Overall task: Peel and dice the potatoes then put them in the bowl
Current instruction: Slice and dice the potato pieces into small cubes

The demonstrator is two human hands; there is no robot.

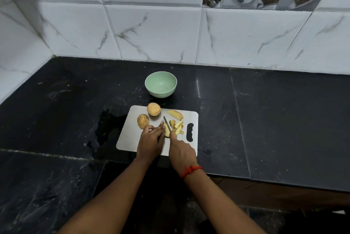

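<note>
Knife (166,121) sat clamped in curled fingers of the right hand (180,149); straight fingers of the left hand (151,140) pressed the potato piece (167,131) on the board (130,139). Fingertips wanted tucking clear, cuts even.

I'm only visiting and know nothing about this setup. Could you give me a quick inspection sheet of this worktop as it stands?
Surface: black stone counter carrying a grey cutting board; wet patch left of the board.
Job's things: two whole potatoes at the board's far left; part-cut potato under the knife; cut pieces to its right; green bowl behind the board, empty.
Clutter: nothing seen.
Hands: left hand presses on the part-cut potato; right hand grips the knife.
Cables: nothing seen.
Surroundings: marble-look wall tiles; red thread on the right wrist.
</note>
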